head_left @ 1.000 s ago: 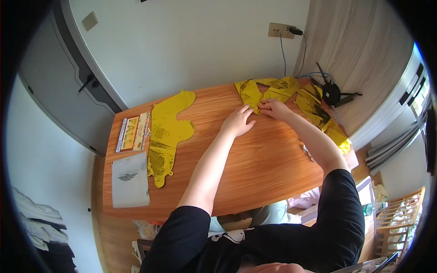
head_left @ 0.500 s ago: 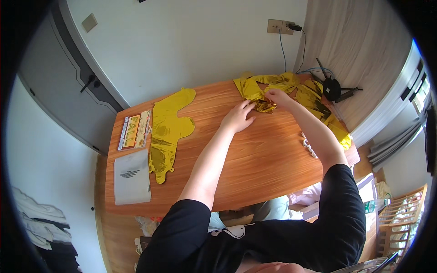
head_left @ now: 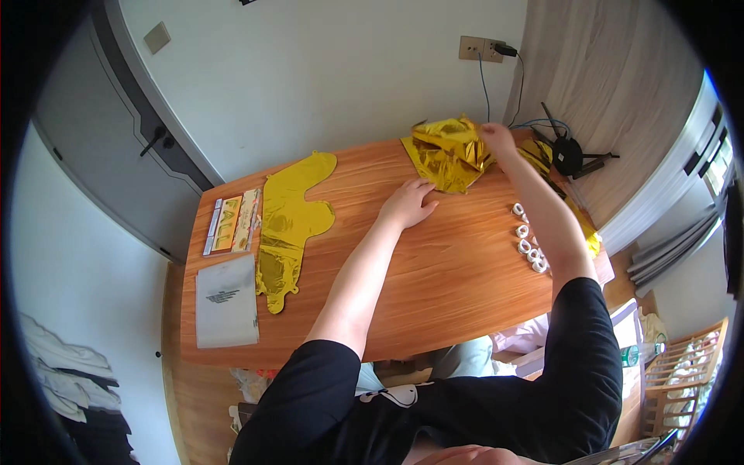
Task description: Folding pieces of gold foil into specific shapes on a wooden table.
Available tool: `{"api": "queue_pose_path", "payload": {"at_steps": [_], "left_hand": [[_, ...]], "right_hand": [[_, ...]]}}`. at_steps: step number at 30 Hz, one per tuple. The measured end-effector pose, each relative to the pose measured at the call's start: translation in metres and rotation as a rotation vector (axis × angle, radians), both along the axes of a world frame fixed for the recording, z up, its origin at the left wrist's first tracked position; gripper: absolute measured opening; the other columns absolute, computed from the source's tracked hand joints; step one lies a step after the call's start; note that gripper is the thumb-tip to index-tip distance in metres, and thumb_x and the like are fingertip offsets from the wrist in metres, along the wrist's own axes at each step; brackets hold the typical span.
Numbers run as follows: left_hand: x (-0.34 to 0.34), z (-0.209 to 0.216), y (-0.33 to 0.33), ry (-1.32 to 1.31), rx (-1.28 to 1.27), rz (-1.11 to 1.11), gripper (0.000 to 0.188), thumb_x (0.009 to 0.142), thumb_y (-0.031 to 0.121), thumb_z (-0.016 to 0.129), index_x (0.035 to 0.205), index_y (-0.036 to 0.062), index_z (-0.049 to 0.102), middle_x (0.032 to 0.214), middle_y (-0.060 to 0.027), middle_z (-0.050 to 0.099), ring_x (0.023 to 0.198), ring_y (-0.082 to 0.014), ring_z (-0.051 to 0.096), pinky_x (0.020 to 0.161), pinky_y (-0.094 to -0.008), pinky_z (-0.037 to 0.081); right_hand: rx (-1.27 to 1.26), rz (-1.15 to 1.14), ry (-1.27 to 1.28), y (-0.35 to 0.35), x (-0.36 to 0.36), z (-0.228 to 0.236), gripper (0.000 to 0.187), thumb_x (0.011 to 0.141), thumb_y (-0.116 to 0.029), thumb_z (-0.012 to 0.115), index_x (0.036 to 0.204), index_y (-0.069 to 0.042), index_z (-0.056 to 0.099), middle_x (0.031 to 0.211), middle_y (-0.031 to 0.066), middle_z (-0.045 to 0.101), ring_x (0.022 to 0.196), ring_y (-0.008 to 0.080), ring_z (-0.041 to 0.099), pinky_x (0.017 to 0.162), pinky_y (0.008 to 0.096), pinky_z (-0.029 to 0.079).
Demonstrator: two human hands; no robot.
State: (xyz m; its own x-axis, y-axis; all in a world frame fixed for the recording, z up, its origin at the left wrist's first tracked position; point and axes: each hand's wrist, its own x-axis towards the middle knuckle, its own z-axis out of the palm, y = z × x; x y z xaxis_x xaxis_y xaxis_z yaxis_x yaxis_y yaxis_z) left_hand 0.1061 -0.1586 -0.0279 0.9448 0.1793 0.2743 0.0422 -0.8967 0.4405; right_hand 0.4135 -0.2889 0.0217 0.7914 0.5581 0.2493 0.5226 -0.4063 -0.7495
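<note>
My right hand (head_left: pixel 496 136) pinches the upper edge of a crumpled gold foil balloon (head_left: pixel 448 153) and lifts it off the far side of the wooden table (head_left: pixel 434 279). My left hand (head_left: pixel 409 203) lies flat on the table just below the balloon's near corner, fingers spread and touching the foil's edge. More gold foil (head_left: pixel 577 221) lies under and behind my right forearm. A flat gold foil balloon (head_left: pixel 288 217) lies spread out at the left part of the table.
A row of small white rings (head_left: pixel 528 240) lies by my right forearm. A white packet (head_left: pixel 225 301) and a long printed card (head_left: pixel 231 222) lie at the table's left end. A black cable device (head_left: pixel 570 153) sits at the far right corner, near a wall socket (head_left: pixel 480 49).
My right hand has raised the crumpled foil upward and away from the table; before, both hands were pressed on it lower down. My left hand stays flat on the wood.
</note>
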Motion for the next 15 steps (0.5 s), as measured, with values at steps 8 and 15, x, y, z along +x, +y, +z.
{"api": "queue_pose_path", "payload": {"at_steps": [8, 15], "left_hand": [[-0.002, -0.007, -0.002, 0.033, -0.034, 0.025, 0.056, 0.098, 0.039, 0.063, 0.144, 0.0091, 0.057, 0.155, -0.0126, 0.047, 0.144, -0.0302, 0.044, 0.117, -0.0408, 0.041], [0.013, 0.011, -0.024, -0.009, -0.080, 0.034, 0.082, 0.096, 0.049, 0.066, 0.161, 0.0165, 0.029, 0.167, -0.0104, 0.029, 0.146, -0.0332, 0.042, 0.118, -0.0519, 0.039]], "right_hand": [[0.496, -0.629, -0.250, -0.058, 0.052, 0.201, 0.046, 0.095, -0.043, 0.067, 0.124, -0.008, 0.071, 0.118, 0.0128, 0.074, 0.107, 0.0306, 0.070, 0.093, 0.0417, 0.054], [0.226, -0.167, -0.882, -0.155, -0.091, 0.300, 0.029, 0.096, -0.029, 0.065, 0.116, -0.009, 0.074, 0.115, 0.0072, 0.074, 0.104, 0.0253, 0.069, 0.089, 0.0376, 0.054]]}}
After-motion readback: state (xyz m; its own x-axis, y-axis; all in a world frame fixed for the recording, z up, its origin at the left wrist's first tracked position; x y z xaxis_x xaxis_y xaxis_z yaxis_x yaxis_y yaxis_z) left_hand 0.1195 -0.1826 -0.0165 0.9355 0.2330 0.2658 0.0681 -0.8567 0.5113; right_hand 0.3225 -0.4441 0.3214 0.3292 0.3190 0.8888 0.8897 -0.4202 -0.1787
